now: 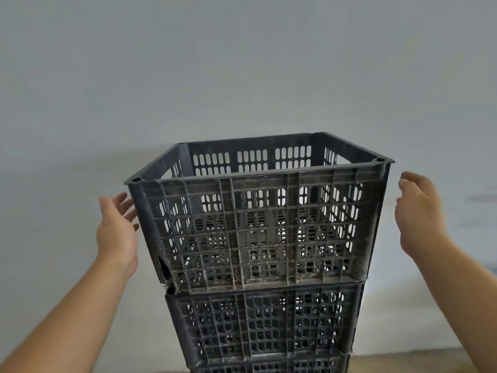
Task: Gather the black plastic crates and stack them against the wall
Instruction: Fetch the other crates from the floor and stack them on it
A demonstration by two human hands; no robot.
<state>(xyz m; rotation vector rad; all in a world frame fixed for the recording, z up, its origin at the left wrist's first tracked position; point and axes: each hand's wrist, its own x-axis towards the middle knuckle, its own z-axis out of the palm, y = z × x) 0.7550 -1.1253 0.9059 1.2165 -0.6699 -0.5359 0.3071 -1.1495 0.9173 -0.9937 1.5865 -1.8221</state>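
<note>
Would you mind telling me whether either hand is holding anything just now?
Nothing is held: left hand and right hand are open beside the top crate.

open room either side of crate stack (pixel 258 265); wall (pixel 242 63) close behind

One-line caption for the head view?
Open left hand and right hand flank the top crate of a stack by the wall.

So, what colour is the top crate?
Black, dusted with grey dirt; head view shows it.
</note>
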